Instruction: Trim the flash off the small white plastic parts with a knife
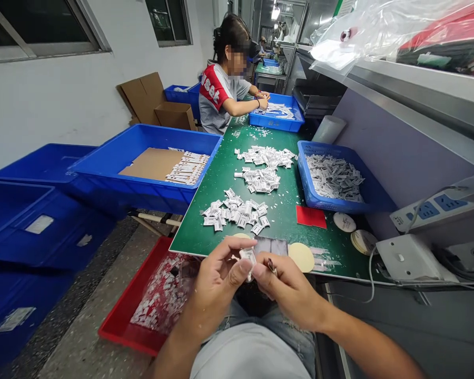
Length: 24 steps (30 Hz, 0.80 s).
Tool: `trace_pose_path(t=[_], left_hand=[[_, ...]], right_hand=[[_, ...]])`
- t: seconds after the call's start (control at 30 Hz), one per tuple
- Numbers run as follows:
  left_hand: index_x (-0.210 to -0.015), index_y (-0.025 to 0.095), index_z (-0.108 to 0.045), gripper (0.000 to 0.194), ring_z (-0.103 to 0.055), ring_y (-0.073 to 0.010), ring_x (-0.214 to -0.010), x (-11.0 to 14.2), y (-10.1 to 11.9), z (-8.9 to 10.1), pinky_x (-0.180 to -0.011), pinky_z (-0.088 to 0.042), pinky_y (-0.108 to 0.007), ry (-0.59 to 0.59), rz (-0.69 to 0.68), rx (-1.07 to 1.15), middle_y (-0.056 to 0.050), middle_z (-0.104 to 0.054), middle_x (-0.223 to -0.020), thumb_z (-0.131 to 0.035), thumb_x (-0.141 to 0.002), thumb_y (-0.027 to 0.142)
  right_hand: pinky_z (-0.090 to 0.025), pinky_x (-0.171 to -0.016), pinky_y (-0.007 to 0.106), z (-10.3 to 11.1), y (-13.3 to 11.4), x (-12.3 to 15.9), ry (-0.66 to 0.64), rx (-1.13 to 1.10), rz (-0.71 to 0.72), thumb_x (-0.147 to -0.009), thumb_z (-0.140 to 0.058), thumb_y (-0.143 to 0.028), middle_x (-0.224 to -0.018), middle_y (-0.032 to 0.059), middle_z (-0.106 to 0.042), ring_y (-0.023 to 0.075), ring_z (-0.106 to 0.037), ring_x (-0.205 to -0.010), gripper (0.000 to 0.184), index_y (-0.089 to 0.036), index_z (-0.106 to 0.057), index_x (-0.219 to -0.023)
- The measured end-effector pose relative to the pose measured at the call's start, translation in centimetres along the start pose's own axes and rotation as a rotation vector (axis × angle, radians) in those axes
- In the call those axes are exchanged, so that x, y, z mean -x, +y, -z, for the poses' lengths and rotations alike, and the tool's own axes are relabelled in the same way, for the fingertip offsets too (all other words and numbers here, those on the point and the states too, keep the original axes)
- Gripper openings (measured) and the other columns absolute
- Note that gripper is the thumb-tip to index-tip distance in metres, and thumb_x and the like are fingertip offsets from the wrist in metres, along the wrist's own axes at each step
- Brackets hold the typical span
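Close to my body, at the near edge of the green table, my left hand [225, 273] pinches a small white plastic part [247, 256] between thumb and fingers. My right hand [286, 281] meets it from the other side, its thumb tip against the part. Out of the right fist pokes the end of a thin, dark brown object [272, 266]; the fingers cover the rest, so its kind is unclear. Just beyond my hands lies a loose pile of similar white parts [237, 210], with two more piles [263, 179] [266, 156] behind it.
A blue basket [306, 179] full of white parts stands right, near a red card [311, 217] and round yellowish discs [301, 257]. Blue bins [142, 131] line the left. Below, a red tray [120, 321] holds scraps. Across the table a co-worker [225, 79] handles pieces over a blue tray [276, 123].
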<state>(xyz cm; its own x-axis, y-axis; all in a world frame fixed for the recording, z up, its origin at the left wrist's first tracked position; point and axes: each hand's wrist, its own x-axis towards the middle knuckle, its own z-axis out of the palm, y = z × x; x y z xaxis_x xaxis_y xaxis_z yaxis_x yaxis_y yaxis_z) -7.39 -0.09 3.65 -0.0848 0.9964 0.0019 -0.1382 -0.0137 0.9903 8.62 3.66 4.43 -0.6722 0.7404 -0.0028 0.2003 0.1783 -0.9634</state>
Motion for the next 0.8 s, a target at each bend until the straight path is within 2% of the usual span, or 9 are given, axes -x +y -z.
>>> trace_pose_path(t=[0.07, 0.13, 0.23, 0.33, 0.4, 0.57, 0.8], left_hand=[[-0.096, 0.023, -0.065, 0.025, -0.048, -0.0124, -0.063, 0.0, -0.3, -0.1, -0.058, -0.04, -0.024, -0.073, 0.018, 0.088, -0.003, -0.057, -0.087, -0.053, -0.09, 0.044], [-0.085, 0.022, -0.061, 0.03, -0.044, -0.0133, -0.062, -0.1, -0.7, -0.2, -0.057, -0.037, -0.025, -0.049, 0.026, 0.163, -0.002, -0.05, -0.078, -0.045, -0.094, 0.045], [-0.075, 0.021, -0.054, 0.033, -0.039, -0.0148, -0.064, -0.4, -1.0, -0.2, -0.06, -0.034, -0.027, 0.046, -0.001, 0.22, -0.001, -0.042, -0.072, -0.042, -0.095, 0.044], [-0.073, 0.021, -0.051, 0.033, -0.036, -0.0155, -0.065, -0.5, -0.8, -0.1, -0.062, -0.032, -0.028, 0.03, -0.013, 0.248, 0.0, -0.039, -0.072, -0.039, -0.096, 0.042], [-0.072, 0.021, -0.049, 0.033, -0.035, -0.0161, -0.065, -0.4, -0.6, -0.1, -0.062, -0.031, -0.029, 0.014, -0.023, 0.242, 0.0, -0.038, -0.071, -0.039, -0.096, 0.042], [-0.071, 0.021, -0.046, 0.034, -0.035, -0.017, -0.067, -0.1, -0.6, 0.1, -0.064, -0.032, -0.03, -0.012, -0.038, 0.188, -0.001, -0.037, -0.072, -0.038, -0.096, 0.043], [-0.072, 0.021, -0.044, 0.033, -0.035, -0.0166, -0.069, 0.2, -0.9, -0.2, -0.065, -0.031, -0.029, -0.002, -0.049, 0.154, -0.001, -0.036, -0.073, -0.038, -0.097, 0.042]], right_hand=[[-0.025, -0.045, 0.022, -0.2, -0.3, -0.1, -0.079, -0.13, -0.057, -0.099, -0.034, -0.048, -0.057, -0.0071, -0.032, 0.0083, -0.029, -0.05, 0.04, -0.018, -0.054, -0.081], [-0.024, -0.046, 0.022, -0.3, -0.5, -0.2, -0.096, -0.056, -0.034, -0.098, -0.037, -0.048, -0.057, -0.0071, -0.033, 0.0083, -0.029, -0.05, 0.039, -0.018, -0.055, -0.081], [-0.027, -0.052, 0.023, -0.2, -0.7, -0.5, 0.041, 0.297, 0.145, -0.094, -0.046, -0.049, -0.061, -0.0056, -0.046, 0.0091, -0.037, -0.052, 0.033, -0.019, -0.055, -0.083], [-0.026, -0.053, 0.025, -0.3, -0.4, -1.0, 0.195, 0.661, 0.363, -0.093, -0.041, -0.06, -0.063, -0.0018, -0.053, 0.0113, -0.043, -0.052, 0.046, -0.018, -0.057, -0.083], [-0.023, -0.052, 0.027, -0.5, -0.1, -1.4, 0.249, 0.824, 0.446, -0.093, -0.031, -0.064, -0.06, -0.0005, -0.052, 0.0121, -0.042, -0.05, 0.056, -0.017, -0.057, -0.078], [-0.02, -0.051, 0.029, -0.7, -0.1, -1.9, 0.296, 1.011, 0.494, -0.095, -0.022, -0.063, -0.056, -0.0005, -0.048, 0.0122, -0.04, -0.049, 0.062, -0.017, -0.055, -0.071], [-0.02, -0.052, 0.029, -0.7, 0.0, -1.8, 0.341, 1.067, 0.497, -0.094, -0.019, -0.066, -0.056, -0.0006, -0.046, 0.0125, -0.038, -0.049, 0.064, -0.018, -0.053, -0.068]])
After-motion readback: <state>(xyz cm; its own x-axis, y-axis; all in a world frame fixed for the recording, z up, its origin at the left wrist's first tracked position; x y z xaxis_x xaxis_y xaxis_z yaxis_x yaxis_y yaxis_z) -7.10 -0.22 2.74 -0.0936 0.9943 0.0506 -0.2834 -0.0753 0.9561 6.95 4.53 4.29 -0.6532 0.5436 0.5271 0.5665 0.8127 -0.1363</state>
